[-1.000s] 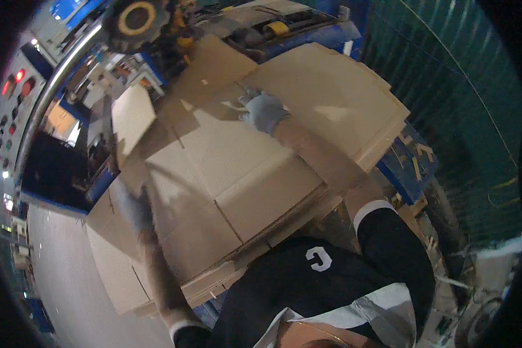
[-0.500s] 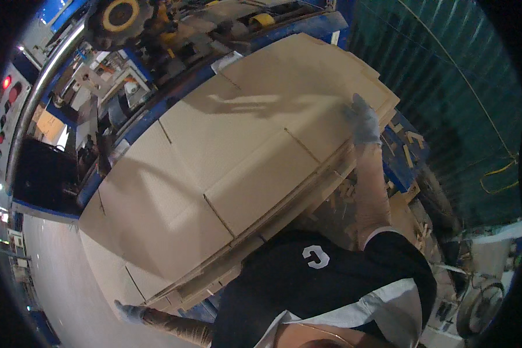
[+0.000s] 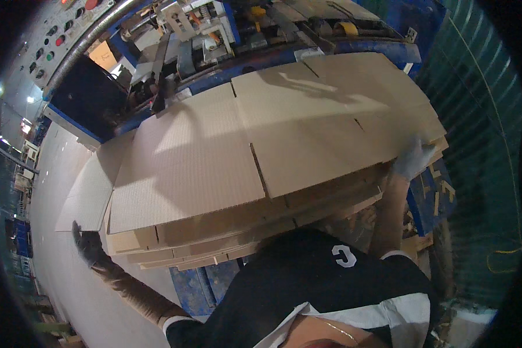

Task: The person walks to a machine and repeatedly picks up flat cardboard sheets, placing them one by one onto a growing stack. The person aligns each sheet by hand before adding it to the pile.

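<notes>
A stack of large flat brown cardboard sheets with cut slots lies across a blue machine bed in front of me. My right hand, in a pale glove, grips the right end of the stack at its edge. My left hand, in a grey glove, is stretched out at the lower left corner of the stack, fingers apart, next to the lowest sheets; whether it touches them I cannot tell. My dark shirt with a white band fills the lower middle.
A blue machine with rollers, yellow parts and metal brackets runs along the far side. A control panel with coloured buttons is at upper left. Grey floor lies at left, a green corrugated wall at right, cardboard scraps below my right hand.
Both hands have moved off the top of the sheets and outward to the two ends of the stack. The view has shifted, and the stack now looks larger and nearer.
</notes>
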### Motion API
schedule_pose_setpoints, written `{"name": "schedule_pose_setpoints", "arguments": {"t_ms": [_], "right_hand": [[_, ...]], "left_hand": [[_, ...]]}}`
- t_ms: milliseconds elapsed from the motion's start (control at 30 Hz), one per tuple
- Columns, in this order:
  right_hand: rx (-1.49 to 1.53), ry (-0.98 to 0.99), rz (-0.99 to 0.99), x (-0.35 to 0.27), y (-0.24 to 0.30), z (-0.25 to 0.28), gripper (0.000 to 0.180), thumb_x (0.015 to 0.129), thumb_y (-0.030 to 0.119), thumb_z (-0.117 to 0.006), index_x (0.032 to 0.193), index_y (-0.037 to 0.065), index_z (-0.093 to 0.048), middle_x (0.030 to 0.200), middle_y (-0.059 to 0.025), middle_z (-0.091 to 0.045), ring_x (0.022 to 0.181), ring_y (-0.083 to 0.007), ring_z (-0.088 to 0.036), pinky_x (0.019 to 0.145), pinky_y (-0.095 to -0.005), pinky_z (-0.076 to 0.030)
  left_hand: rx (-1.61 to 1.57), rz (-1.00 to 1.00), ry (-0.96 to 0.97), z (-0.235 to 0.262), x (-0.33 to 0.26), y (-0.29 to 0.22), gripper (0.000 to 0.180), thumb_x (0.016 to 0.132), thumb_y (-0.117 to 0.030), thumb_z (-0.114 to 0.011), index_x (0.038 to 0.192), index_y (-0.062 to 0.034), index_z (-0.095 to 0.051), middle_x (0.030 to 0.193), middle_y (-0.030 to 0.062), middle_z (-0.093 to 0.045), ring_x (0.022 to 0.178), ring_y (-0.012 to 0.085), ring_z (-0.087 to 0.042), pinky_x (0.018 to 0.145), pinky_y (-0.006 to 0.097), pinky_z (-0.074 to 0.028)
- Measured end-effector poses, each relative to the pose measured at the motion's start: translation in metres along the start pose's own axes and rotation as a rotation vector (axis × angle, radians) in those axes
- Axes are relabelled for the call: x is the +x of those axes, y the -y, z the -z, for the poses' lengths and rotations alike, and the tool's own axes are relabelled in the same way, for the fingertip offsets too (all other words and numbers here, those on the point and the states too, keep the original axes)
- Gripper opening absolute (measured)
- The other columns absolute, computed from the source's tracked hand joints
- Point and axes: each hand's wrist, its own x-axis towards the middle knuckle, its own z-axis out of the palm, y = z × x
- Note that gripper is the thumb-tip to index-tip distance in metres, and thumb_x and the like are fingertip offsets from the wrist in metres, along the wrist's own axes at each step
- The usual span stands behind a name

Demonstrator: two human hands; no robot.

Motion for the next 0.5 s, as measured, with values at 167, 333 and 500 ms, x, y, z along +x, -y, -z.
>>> {"name": "schedule_pose_setpoints", "arguments": {"t_ms": [167, 333, 500], "right_hand": [[0.354, 0.155, -0.319, 0.051, 0.071, -0.004, 0.038, 0.088, 0.007, -0.057, 0.124, -0.003, -0.05, 0.114, -0.0121, -0.06, 0.105, -0.0229, -0.058, 0.09, -0.0326, -0.046], [-0.036, 0.356, -0.164, 0.026, 0.167, 0.046, 0.036, 0.089, 0.013, -0.058, 0.12, -0.004, -0.054, 0.118, -0.0121, -0.06, 0.105, -0.023, -0.058, 0.089, -0.0335, -0.046], [-0.119, 1.053, 0.435, -0.062, 0.147, 0.051, 0.028, 0.083, 0.012, -0.061, 0.11, 0.007, -0.063, 0.114, -0.014, -0.063, 0.113, -0.0318, -0.056, 0.096, -0.0427, -0.044]], "left_hand": [[-0.02, 0.274, -0.035, -0.012, -0.023, -0.001, 0.036, 0.09, -0.021, -0.056, 0.12, -0.0012, -0.057, 0.114, 0.0094, -0.061, 0.104, 0.0226, -0.057, 0.093, 0.038, -0.045], [0.368, 0.027, -0.003, -0.068, -0.096, -0.036, 0.027, 0.088, -0.015, -0.056, 0.109, 0.0002, -0.064, 0.107, 0.0099, -0.063, 0.098, 0.0219, -0.06, 0.088, 0.038, -0.048], [0.432, -0.076, 0.248, -0.179, -0.17, -0.065, 0.035, 0.076, 0.002, -0.053, 0.11, 0.0008, -0.065, 0.121, 0.0185, -0.061, 0.113, 0.0325, -0.057, 0.099, 0.043, -0.043]]}}
